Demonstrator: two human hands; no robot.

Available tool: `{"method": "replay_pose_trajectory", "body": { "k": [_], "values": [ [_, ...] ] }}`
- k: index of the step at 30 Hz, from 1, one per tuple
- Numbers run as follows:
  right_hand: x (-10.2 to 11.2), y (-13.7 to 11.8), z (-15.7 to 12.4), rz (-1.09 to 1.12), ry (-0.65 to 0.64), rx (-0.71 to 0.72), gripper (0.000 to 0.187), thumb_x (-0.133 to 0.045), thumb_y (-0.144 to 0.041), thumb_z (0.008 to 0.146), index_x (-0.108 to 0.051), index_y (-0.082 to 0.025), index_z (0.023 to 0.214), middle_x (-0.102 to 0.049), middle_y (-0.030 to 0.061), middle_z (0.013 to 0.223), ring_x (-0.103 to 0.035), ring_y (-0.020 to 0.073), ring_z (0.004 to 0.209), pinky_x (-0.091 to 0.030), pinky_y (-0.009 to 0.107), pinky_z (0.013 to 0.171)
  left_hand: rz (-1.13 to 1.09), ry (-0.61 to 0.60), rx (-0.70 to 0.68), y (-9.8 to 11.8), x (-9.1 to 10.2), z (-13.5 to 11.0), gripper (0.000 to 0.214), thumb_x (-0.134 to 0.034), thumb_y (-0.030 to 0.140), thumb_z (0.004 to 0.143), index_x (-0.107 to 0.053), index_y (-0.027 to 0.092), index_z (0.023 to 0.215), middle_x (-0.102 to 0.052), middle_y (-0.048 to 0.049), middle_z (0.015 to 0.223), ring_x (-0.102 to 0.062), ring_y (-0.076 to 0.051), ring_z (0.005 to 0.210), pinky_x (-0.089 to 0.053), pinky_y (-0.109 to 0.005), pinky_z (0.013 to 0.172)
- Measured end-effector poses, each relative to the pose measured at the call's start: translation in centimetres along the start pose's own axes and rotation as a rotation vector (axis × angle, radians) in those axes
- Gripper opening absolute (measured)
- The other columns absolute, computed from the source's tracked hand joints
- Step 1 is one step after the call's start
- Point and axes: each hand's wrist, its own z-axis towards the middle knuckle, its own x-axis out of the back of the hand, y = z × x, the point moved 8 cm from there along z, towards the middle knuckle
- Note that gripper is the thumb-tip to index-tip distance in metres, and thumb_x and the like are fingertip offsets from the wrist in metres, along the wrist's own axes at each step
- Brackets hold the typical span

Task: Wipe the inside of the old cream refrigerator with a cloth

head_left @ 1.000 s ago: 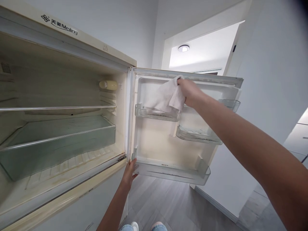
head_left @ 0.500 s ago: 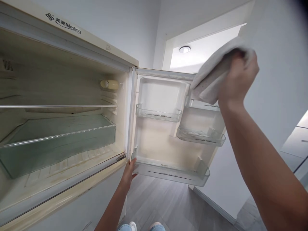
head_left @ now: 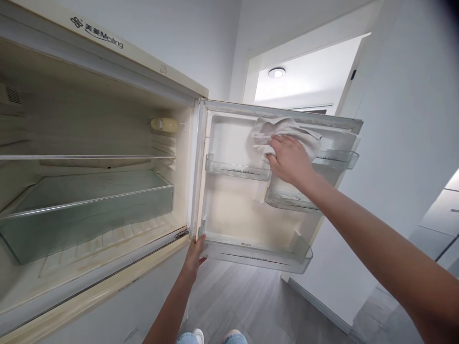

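My right hand (head_left: 292,160) presses a crumpled white cloth (head_left: 274,128) against the upper inner face of the open fridge door (head_left: 236,205). The cloth spreads out past the fingers, between the upper left door shelf (head_left: 236,168) and the upper right one (head_left: 340,157). My left hand (head_left: 195,251) grips the lower hinge-side corner of the door, by the end of the long bottom door shelf (head_left: 258,256). Its fingers are partly hidden behind the door. A middle right door shelf (head_left: 292,200) lies below my right wrist.
The fridge compartment (head_left: 89,102) stands open at left, with a glass shelf (head_left: 89,157) and a clear greenish drawer (head_left: 93,215). A yellowish lamp cover (head_left: 164,125) is on its side wall. Behind the door are a white wall (head_left: 394,143), a doorway and grey floor (head_left: 247,296).
My right hand has brought the cloth down and left, from above the door's outer top corner onto its inner face. My left hand stays at the lower corner.
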Motion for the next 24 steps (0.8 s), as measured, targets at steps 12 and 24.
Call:
{"method": "replay_pose_trajectory", "body": {
  "k": [12, 24],
  "values": [
    [-3.0, -3.3, -5.1, 0.394, 0.225, -0.059, 0.041, -0.039, -0.02, 0.083, -0.053, -0.017, 0.122, -0.057, 0.0103, 0.128, -0.047, 0.0258, 0.122, -0.035, 0.046, 0.105, -0.016, 0.008, 0.023, -0.2, -0.3, 0.1, 0.056, -0.058, 0.06, 0.072, -0.048, 0.033, 0.119, -0.054, -0.0052, 0.133, -0.05, -0.025, 0.122, -0.047, -0.036, 0.083],
    [-6.0, -13.0, -1.9, 0.248, 0.28, -0.069, 0.053, -0.042, -0.025, 0.086, -0.045, -0.016, 0.137, -0.047, 0.01, 0.141, -0.031, 0.029, 0.135, -0.017, 0.047, 0.113, -0.017, 0.027, 0.006, 0.0, 0.0, -0.2, 0.061, -0.057, 0.062, 0.072, -0.046, 0.034, 0.124, -0.047, -0.0056, 0.142, -0.048, -0.027, 0.125, -0.044, -0.039, 0.088]
  ]
}}
